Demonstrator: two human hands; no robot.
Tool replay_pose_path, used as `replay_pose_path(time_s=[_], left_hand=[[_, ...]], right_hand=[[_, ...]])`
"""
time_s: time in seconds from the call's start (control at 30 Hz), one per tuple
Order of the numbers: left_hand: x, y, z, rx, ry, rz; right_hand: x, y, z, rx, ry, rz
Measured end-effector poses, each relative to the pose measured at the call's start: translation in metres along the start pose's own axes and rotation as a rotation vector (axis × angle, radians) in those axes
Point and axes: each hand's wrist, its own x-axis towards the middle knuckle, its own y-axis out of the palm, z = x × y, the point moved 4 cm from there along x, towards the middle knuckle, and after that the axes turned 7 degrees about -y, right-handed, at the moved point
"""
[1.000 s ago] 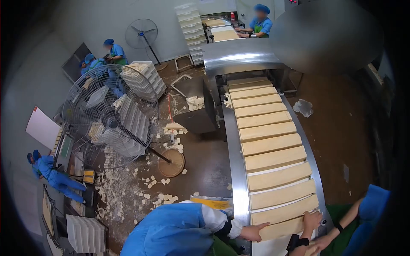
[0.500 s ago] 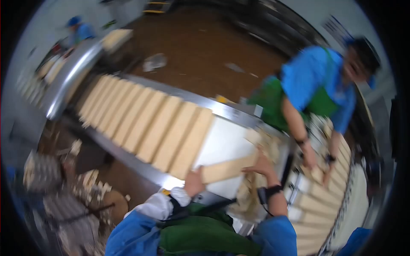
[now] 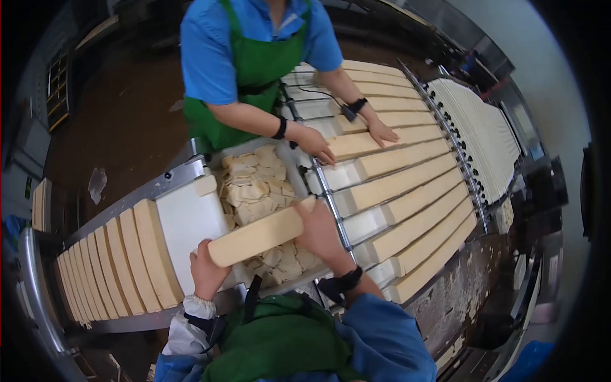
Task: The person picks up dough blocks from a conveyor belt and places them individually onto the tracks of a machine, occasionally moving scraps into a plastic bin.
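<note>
A long, pale beige block (image 3: 258, 238), with a smooth dough-like surface, is held between my two hands. My left hand (image 3: 210, 272) grips its near-left end, fingers wrapped around the end. At the other end my right hand (image 3: 321, 230) is closed on it, with the wrist turned inward. The block hangs tilted over a bin (image 3: 298, 181) of broken beige scraps (image 3: 254, 188) and hides part of them. Left of the bin is a white belt (image 3: 191, 213) carrying a row of similar blocks (image 3: 149, 254).
A co-worker in a green apron (image 3: 270, 67) stands across the bin, both hands (image 3: 382, 132) at a block in the lanes. Several long blocks (image 3: 420, 210) lie side by side on the right conveyor, behind a metal bar (image 3: 332, 210). A ribbed belt (image 3: 474, 124) continues beyond.
My view has swung right toward the second conveyor. The block, low over the white belt before, is now raised over the scrap bin in both my hands.
</note>
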Motion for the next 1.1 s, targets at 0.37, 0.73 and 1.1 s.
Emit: replay_pose_path(time_s=[0.37,0.73,1.1], left_hand=[[-0.047,0.04,-0.157,-0.105,0.182,0.403],[-0.046,0.093,-0.18,-0.5,0.147,0.598],[-0.036,0.129,-0.134,-0.692,-0.054,0.567]], right_hand=[[-0.085,-0.066,-0.189,0.257,0.171,0.209],[-0.109,-0.058,-0.154,-0.156,0.1,-0.269],[-0.127,-0.028,-0.074,0.099,0.355,-0.444]])
